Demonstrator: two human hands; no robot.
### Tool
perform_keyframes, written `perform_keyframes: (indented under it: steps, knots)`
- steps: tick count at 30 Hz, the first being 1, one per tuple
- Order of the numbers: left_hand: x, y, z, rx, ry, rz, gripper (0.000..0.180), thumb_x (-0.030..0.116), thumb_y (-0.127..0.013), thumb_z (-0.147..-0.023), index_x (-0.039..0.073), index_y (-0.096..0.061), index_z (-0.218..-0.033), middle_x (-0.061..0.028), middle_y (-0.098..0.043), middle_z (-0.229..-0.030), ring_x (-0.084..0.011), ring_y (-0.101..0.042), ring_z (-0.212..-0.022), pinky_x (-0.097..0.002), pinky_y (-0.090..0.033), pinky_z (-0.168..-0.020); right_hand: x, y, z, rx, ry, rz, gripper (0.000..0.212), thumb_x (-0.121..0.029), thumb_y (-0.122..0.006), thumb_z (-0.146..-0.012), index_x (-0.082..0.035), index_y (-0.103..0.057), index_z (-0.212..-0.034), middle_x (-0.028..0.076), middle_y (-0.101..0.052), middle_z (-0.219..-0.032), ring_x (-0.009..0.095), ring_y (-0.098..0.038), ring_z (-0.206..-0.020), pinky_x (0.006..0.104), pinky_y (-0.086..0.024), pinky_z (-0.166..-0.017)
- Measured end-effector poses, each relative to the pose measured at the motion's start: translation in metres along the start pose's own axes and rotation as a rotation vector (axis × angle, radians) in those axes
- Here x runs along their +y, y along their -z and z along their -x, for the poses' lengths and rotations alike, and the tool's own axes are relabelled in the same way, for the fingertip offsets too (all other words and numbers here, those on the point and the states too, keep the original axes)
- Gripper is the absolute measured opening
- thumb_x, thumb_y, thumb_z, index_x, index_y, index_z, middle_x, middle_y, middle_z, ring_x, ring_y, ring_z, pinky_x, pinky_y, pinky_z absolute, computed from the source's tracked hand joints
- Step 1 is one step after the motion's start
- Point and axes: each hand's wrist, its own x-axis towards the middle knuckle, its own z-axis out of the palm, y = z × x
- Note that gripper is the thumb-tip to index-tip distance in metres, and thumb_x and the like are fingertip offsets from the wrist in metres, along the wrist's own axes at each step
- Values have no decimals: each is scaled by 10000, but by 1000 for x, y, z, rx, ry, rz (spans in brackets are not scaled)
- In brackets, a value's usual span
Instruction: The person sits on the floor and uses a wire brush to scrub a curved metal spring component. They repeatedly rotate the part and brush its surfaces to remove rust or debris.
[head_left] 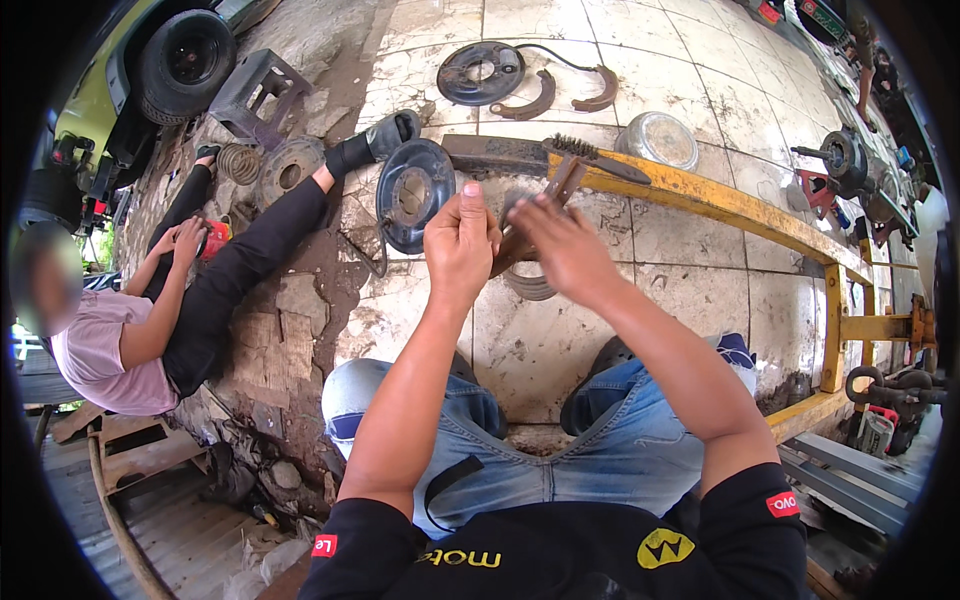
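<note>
My left hand (462,243) is closed around a brown, curved brake shoe (566,181), thumb pointing up. The shoe is tilted, and part of it is hidden behind my hands. Over its face lies my right hand (563,245), smeared by motion. A small dark patch shows by its fingertips, but I cannot make out whether it holds anything. Just beyond, a wire brush (600,160) rests on the yellow metal beam (700,200). To the left of my hands stands a black brake backing plate (413,196). A curved metal piece (530,284) shows below the shoe.
On the far tiles lie another backing plate (480,73), two brake shoes (527,100) and a round metal drum (657,140). At left, a person (130,330) sits with legs stretched toward the plate. Beyond are a coil spring (239,163), a grey stool (258,95) and a tyre (187,65).
</note>
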Motion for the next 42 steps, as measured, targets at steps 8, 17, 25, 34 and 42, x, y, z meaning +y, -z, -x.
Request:
perform_keyframes:
  steps: [8, 17, 25, 34, 42]
  knots:
    - [4, -4, 1, -16, 40, -53, 516, 403, -490, -1027, 48, -508, -653, 14, -458, -543, -63, -422, -490, -242, -347, -454, 33, -7, -7, -75, -73, 230, 512, -78, -482, -913, -194, -483, -1412, 16, -432, -1506, 253, -379, -1408, 594, -243, -1128]
    - [5, -11, 3, -22, 20, -122, 508, 386, -478, -1035, 46, -510, -660, 4, -468, -543, -67, -442, -497, -241, -351, -465, 16, -18, 7, -198, 47, -2, 500, -106, -449, -935, -209, -464, -1424, 6, -445, -1498, 190, -393, -1401, 622, -211, -1145]
    - [1, -10, -2, -9, 5, -134, 512, 400, -477, -1033, 44, -513, -666, 2, -468, -538, -71, -439, -480, -244, -344, -447, 11, -6, -3, -64, 5, -107, 537, -16, -477, -877, -198, -512, -1380, 13, -501, -1454, 184, -425, -1380, 656, -198, -1131]
    - [-2, -4, -7, 20, 64, -49, 526, 445, -477, -1022, 54, -495, -670, -2, -448, -533, -88, -442, -463, -246, -345, -434, 11, 0, -2, -76, -51, -34, 543, -25, -468, -888, -174, -477, -1410, 9, -485, -1468, 195, -419, -1383, 641, -209, -1132]
    - [0, -3, -7, 64, 107, -21, 530, 424, -474, -1029, 44, -506, -662, 3, -465, -525, -68, -423, -465, -246, -345, -441, 9, -12, 2, -59, -109, -13, 553, -35, -458, -895, -181, -463, -1428, 5, -464, -1489, 199, -411, -1393, 621, -216, -1142]
